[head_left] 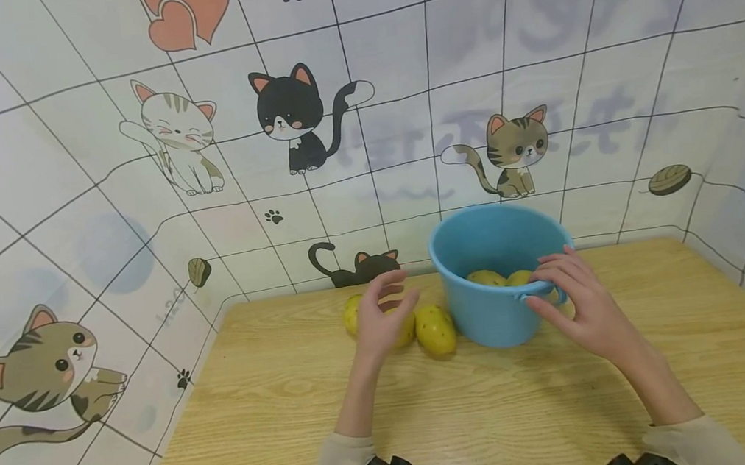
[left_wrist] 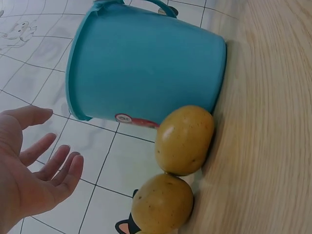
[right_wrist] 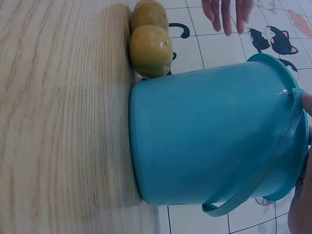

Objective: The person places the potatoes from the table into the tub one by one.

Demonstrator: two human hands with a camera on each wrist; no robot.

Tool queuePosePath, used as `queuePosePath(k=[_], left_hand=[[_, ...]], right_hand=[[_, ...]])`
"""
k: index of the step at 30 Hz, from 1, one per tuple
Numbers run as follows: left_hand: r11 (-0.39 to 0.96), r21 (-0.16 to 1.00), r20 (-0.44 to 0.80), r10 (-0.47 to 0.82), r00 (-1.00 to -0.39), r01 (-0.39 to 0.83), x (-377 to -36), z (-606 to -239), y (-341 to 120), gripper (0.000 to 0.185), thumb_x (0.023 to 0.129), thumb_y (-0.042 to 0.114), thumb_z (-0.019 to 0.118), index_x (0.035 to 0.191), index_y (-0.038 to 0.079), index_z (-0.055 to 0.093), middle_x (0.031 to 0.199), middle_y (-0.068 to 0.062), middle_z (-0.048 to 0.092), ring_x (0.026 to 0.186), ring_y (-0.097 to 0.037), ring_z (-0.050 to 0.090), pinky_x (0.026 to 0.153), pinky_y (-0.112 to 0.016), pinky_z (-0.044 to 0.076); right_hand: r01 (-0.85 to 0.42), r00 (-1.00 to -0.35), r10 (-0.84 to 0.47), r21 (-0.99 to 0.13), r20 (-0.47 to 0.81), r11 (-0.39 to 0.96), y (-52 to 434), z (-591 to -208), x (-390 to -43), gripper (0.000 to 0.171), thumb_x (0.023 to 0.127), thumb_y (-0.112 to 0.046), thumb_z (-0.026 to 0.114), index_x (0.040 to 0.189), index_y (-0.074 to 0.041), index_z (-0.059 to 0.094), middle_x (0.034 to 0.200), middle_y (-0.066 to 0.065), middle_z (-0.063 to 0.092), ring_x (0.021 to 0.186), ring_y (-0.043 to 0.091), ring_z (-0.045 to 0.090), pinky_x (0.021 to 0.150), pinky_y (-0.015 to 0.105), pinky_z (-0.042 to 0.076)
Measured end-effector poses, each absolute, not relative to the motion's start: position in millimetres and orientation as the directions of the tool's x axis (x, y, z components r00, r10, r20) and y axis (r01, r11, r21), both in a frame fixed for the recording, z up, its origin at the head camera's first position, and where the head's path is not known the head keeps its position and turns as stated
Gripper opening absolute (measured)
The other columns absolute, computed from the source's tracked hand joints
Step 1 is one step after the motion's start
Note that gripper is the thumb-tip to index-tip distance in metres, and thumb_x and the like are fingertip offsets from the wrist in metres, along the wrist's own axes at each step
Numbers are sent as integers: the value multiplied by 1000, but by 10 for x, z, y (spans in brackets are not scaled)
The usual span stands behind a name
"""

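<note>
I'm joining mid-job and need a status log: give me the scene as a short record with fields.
Container: blue bucket, upright on the wooden table
Inside: at least two potatoes visible; full count hidden
Outside: three loose potatoes visible, on the table by the bucket's left side
Left hand: holding nothing, fingers loosely curved, apart from bucket and potatoes
Right hand: holds the bucket's rim
Backdrop: wall with cat drawings and grid lines

Head view high, facing wall (head_left: 407, 170); wrist views close, rolled, seemingly low, sharing bucket (left_wrist: 146, 63).
</note>
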State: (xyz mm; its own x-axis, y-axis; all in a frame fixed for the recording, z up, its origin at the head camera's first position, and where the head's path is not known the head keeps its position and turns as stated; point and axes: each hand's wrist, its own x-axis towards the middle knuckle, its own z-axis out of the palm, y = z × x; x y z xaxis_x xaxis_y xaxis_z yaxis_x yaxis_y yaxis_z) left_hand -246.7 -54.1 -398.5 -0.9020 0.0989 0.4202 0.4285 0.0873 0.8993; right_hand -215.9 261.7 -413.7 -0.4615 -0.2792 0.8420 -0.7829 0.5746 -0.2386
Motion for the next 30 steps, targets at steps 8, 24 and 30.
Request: queuePosePath(k=[8, 24, 30], left_hand=[[100, 910, 398, 65, -915, 403, -2531, -4064, -654, 36, 90, 11, 76, 124, 4, 66, 126, -14, 63, 114, -32, 59, 97, -51, 50], [204, 910, 371, -15, -928, 361, -2689, -4220, -886, 35, 88, 6, 75, 121, 1, 66, 124, -17, 64, 113, -36, 58, 98, -57, 48], [262, 893, 382, -14, -924, 365, -2757, -4295, -955, 36, 87, 5, 74, 122, -1, 65, 124, -19, 63, 116, -44, 55, 98, -62, 46]], right_hand=[[-763, -501, -281, -264, 818, 590, 2631, -4129, -2147, 47, 101, -50, 56, 104, -5, 68, 106, 8, 64, 119, 34, 50, 121, 54, 16], [-757, -517, -282, -278, 808, 591, 2631, -4118, -2129, 39, 100, -43, 61, 104, -5, 68, 107, 7, 64, 119, 34, 50, 121, 54, 16], [-751, -524, -283, -278, 803, 599, 2637, -4122, -2124, 38, 100, -41, 62, 104, -4, 68, 107, 8, 64, 120, 35, 49, 121, 54, 17]])
